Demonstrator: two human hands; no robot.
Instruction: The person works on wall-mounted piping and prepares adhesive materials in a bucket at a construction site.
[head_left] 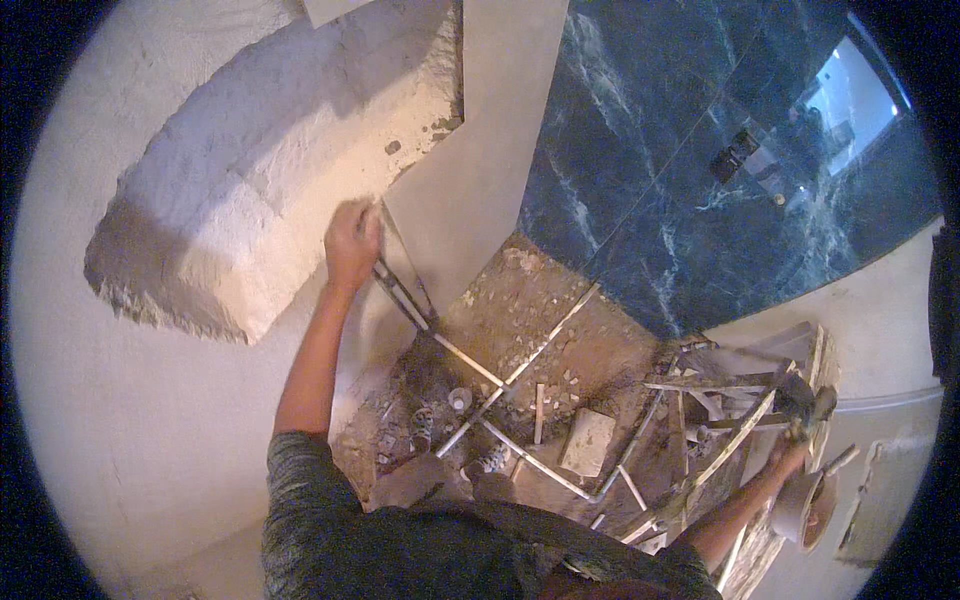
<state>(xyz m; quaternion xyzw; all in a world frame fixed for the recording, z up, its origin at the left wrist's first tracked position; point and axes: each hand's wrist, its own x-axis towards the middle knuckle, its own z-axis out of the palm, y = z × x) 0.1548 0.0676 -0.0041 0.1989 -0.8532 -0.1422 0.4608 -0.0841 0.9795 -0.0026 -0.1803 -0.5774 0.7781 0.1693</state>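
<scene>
My left hand (pixel 353 246) is closed, its fingers curled and slightly blurred, by the lower edge of a rough, pale recess (pixel 300 185) in the wall. Just below it is the upper end of a slim pale pipe (pixel 455 345); I cannot tell whether the hand touches it or holds anything small. Far to the right, my right hand (pixel 790 452) reaches to a dark, rounded object (pixel 795 400) beside a pile of boards. Its fingers are too dim and covered to read. A round pan-like bowl (pixel 790 512) with a handle is close to that forearm.
Large blue veined marble tiles (pixel 640 190) lie beyond, next to a plain pale panel (pixel 490 160). Below are rubble-strewn ground (pixel 560 330), joined pipes (pixel 540 465), a pale block (pixel 588 442) and a small light stick (pixel 540 413). Wooden boards (pixel 735 440) lean at the right.
</scene>
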